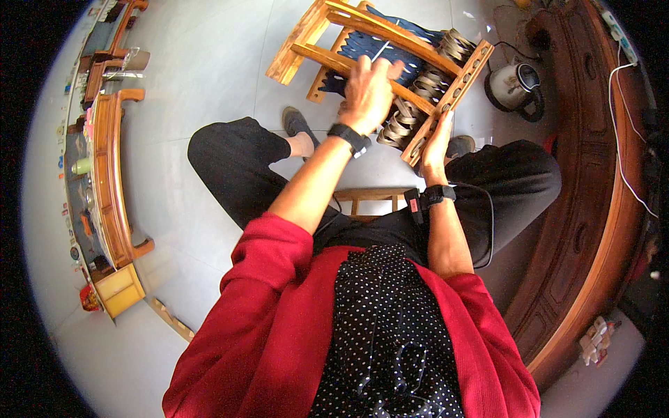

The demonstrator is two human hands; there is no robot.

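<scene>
Your left hand (367, 94) blurs over the wooden frame (324, 60), near a thin pale rod (380, 51); can't tell whether the fingers grip it. Your right hand (436, 145) lies against the end bar (468, 75), likely bracing; finger closure hidden. Frame sits tilted beyond your knees, presumably for reach.

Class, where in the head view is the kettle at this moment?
In the head view, the kettle is on the floor at upper right, between the wooden frame and the dark carved furniture, up and right of the right hand.
</scene>
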